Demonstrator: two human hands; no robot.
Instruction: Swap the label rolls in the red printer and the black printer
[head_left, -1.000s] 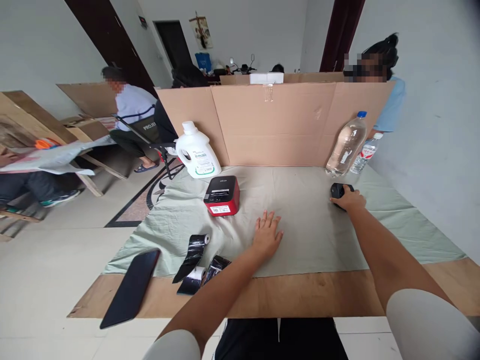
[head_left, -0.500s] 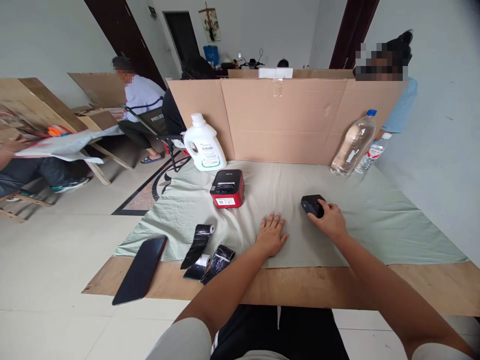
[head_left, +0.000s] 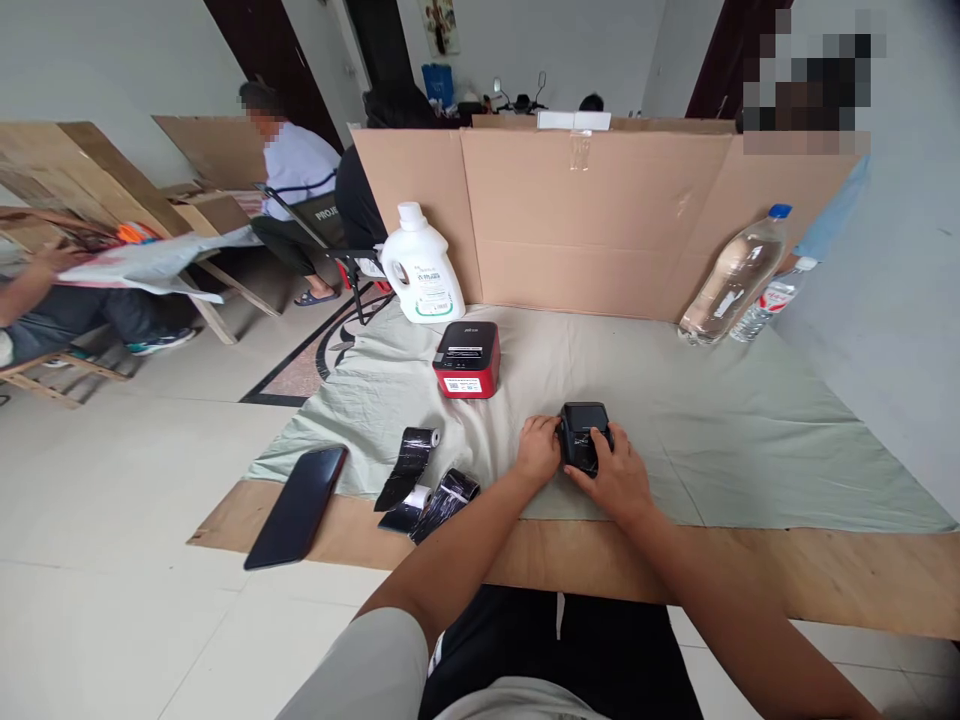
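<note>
A small black boxy device (head_left: 585, 420), which looks like a portable printer, rests on the cloth in front of me. My right hand (head_left: 622, 478) grips its right and near side, fingers over the top. Against its left edge, my left hand (head_left: 540, 450) has its fingers curled and holds that side. Left of my hands stands a red and black receipt printer (head_left: 469, 360) with a white label. Nearer to me lie several paper rolls (head_left: 409, 465) with black outer sides, partly overlapping.
A dark tablet or large phone (head_left: 296, 508) lies at the table's left edge. White detergent jug (head_left: 424, 270), large clear bottle (head_left: 735, 280) and small water bottle (head_left: 772, 300) stand by the cardboard screen (head_left: 585, 220). Other people sit beyond; a wall (head_left: 907, 330) is at right.
My right hand has brought the black device left and nearer to me. The left hand went from lying flat on the cloth to holding the device's left side. The view has tilted down slightly.
</note>
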